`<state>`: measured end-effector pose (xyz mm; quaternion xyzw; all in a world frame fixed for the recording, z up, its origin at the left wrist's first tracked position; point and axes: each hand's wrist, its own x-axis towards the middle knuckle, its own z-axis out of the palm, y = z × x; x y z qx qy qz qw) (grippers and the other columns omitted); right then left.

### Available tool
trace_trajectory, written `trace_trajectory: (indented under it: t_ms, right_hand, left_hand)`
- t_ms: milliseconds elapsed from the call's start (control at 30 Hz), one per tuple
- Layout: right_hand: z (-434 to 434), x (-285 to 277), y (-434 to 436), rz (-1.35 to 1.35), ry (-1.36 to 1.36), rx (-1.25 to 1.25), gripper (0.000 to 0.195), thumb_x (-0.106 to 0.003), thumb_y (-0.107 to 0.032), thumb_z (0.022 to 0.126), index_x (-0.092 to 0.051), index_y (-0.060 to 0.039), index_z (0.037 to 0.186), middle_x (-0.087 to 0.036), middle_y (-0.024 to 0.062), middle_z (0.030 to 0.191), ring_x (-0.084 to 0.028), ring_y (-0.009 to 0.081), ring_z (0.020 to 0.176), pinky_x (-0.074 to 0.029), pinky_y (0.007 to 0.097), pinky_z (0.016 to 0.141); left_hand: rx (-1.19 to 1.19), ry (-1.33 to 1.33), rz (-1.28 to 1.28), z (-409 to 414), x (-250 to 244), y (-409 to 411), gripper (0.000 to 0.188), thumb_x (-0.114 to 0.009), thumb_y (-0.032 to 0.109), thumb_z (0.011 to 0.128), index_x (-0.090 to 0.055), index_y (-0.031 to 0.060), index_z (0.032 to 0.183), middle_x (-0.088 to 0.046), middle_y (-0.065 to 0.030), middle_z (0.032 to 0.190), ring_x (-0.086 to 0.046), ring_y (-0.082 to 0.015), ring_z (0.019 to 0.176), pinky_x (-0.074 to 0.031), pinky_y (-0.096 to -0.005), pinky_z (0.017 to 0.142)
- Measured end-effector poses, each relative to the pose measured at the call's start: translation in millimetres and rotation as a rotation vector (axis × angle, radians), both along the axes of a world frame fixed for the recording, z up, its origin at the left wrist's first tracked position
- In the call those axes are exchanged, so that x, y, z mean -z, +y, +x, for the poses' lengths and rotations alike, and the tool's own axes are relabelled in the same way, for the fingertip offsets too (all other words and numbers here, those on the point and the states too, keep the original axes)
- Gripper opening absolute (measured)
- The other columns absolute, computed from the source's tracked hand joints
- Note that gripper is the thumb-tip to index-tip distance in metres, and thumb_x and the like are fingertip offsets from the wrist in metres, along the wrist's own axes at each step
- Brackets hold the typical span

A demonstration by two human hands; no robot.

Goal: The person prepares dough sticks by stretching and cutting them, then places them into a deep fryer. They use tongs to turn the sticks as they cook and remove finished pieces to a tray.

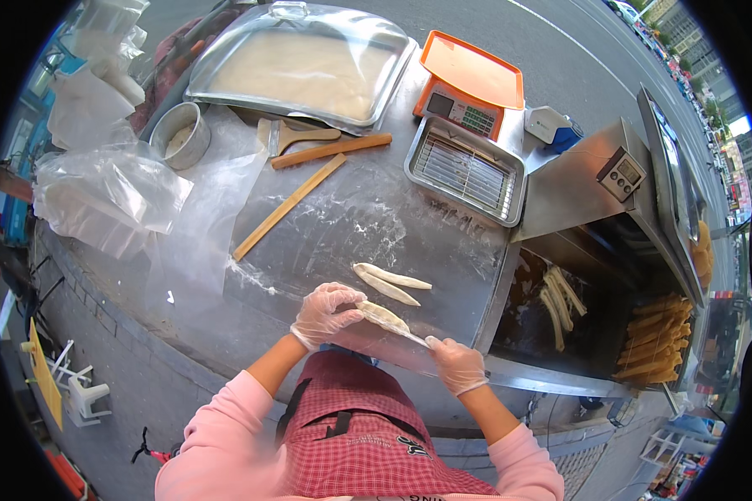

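Observation:
A strip of raw dough (pixel 385 317) is stretched between my two gloved hands, just above the near edge of the metal worktop (pixel 326 206). My left hand (pixel 329 313), in a clear plastic glove, grips its left end. My right hand (pixel 457 364), gloved the same way, pinches the thin pale right end; I cannot tell whether that part is all dough or includes a thin stick. Two more raw dough strips (pixel 393 284) lie on the worktop beyond my hands, meeting at their left ends.
Right of the worktop, pale dough sticks (pixel 558 304) float in a fryer (pixel 526 282), beside stacked fried dough sticks (pixel 655 341). Farther back are a wire-racked tray (pixel 460 172), an orange scale (pixel 464 94), wooden sticks (pixel 291 206), a lidded dough tray (pixel 301 69) and plastic bags (pixel 113 188).

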<state>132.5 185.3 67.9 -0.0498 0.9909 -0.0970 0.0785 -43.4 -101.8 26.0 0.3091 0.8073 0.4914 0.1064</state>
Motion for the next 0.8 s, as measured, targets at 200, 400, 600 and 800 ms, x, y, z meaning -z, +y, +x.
trace_trajectory:
  t_ms: [200,400,600,800]
  right_hand:
    - [0,7,-4,0.003,-0.040,0.026,0.017,-0.060,-0.020,0.092,-0.060,-0.0177,0.109,-0.062,0.0053,0.079,-0.069,0.0262,0.067,-0.053,0.0424,0.051]
    - [1,11,-5,0.006,-0.074,0.004,0.017,-0.059,-0.017,0.091,-0.057,-0.0139,0.108,-0.063,0.0065,0.080,-0.070,0.0272,0.068,-0.054,0.0435,0.052]
    - [9,44,-5,-0.032,-0.142,0.074,0.010,-0.058,-0.022,0.096,-0.055,-0.0123,0.093,-0.063,0.0113,0.076,-0.068,0.0343,0.067,-0.053,0.0487,0.055]
    - [4,59,-2,-0.009,-0.287,0.095,0.011,-0.055,-0.020,0.095,-0.057,-0.0099,0.091,-0.068,0.0154,0.076,-0.071,0.0364,0.070,-0.055,0.0501,0.059]
  left_hand:
    - [0.001,-0.046,-0.040,2,4,12,0.022,-0.080,0.025,0.084,-0.078,0.0113,0.100,-0.073,-0.0065,0.096,-0.068,-0.0259,0.093,-0.055,-0.0372,0.085]
    - [0.054,-0.213,-0.135,0,-8,20,0.025,-0.068,0.033,0.092,-0.077,0.0106,0.097,-0.070,-0.0116,0.093,-0.066,-0.0324,0.092,-0.052,-0.0435,0.083]
    - [0.010,-0.225,-0.137,2,2,28,0.011,-0.081,0.017,0.082,-0.076,0.0081,0.087,-0.070,-0.0086,0.086,-0.069,-0.0253,0.084,-0.055,-0.0355,0.077]
    - [-0.014,-0.289,-0.190,6,3,27,0.011,-0.079,0.016,0.083,-0.075,0.0074,0.089,-0.070,-0.0086,0.091,-0.069,-0.0246,0.086,-0.055,-0.0360,0.079]
